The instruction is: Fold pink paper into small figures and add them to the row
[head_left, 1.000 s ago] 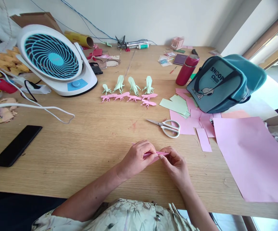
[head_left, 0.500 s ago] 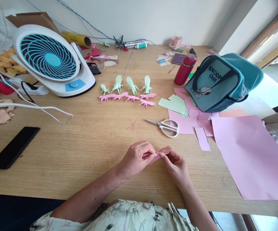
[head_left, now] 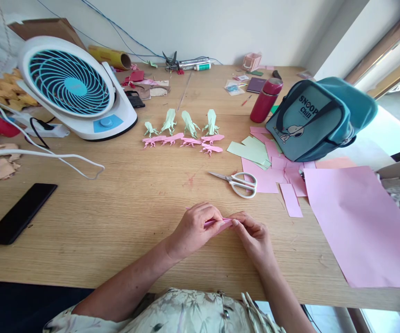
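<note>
A narrow folded piece of pink paper [head_left: 222,225] is held between my two hands, just above the table. My left hand [head_left: 198,225] is closed on its left part, thumb below and fingers over the top, hiding much of it. On its right end my right hand [head_left: 251,233] pinches with thumb and forefinger. Beyond my hands lie white-handled scissors [head_left: 242,184], blades to the left. Farther back stand several folded pink paper insects [head_left: 174,138], with several pale green paper insects [head_left: 190,124] behind them.
Pink and green paper pieces [head_left: 250,151] lie right of the scissors, beside a large pink sheet [head_left: 359,222]. A teal bag [head_left: 310,120] and a red flask [head_left: 266,100] stand behind. At left are a white fan [head_left: 78,88], a cable [head_left: 64,155] and a black phone-like slab [head_left: 21,212].
My right thumb has slid slightly right along the paper's edge. My left hand keeps its grip almost unmoved. The whole view shifted a little.
</note>
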{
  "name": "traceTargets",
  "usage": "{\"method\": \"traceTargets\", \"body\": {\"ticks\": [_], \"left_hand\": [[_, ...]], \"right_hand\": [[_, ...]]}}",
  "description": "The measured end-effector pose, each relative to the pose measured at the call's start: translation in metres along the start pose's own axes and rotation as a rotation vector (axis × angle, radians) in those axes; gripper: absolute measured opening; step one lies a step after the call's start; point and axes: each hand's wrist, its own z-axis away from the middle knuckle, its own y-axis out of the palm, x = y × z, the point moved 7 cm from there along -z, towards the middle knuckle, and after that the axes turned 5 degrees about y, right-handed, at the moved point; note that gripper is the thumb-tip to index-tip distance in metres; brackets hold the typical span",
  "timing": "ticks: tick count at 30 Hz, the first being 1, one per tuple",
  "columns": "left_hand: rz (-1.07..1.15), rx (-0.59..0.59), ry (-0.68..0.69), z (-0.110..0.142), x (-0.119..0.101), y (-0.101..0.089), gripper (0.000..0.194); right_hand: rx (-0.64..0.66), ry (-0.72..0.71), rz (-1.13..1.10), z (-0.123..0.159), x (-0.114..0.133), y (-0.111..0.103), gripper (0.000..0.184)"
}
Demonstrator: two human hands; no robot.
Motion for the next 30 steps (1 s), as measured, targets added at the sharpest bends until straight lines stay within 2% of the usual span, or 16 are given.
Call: {"method": "traceTargets", "body": {"ticks": [6,11,15,25,30], "left_hand": [[-0.017,-0.011,0.01,-0.001,-0.002,-0.002,0.021],[-0.021,-0.002,-0.008,0.0,0.0,-0.002,0.021],[-0.027,0.0,0.001,0.0,0.002,-0.002,0.02],[-0.015,0.016,0.016,0.001,0.003,-0.001,0.02],[-0.021,-0.003,0.012,0.001,0.003,-0.002,0.017]], "right_hand": [[-0.011,0.025,-0.017,0.001,-0.004,-0.001,0.02],[-0.085,0.137,-0.172,0.0,-0.018,-0.004,0.018],[-0.129,0.149,-0.235,-0.001,-0.019,-0.008,0.019],[-0.074,0.115,-0.193,-0.002,-0.02,-0.012,0.019],[-0.047,0.131,-0.231,-0.001,-0.018,-0.005,0.018]]}}
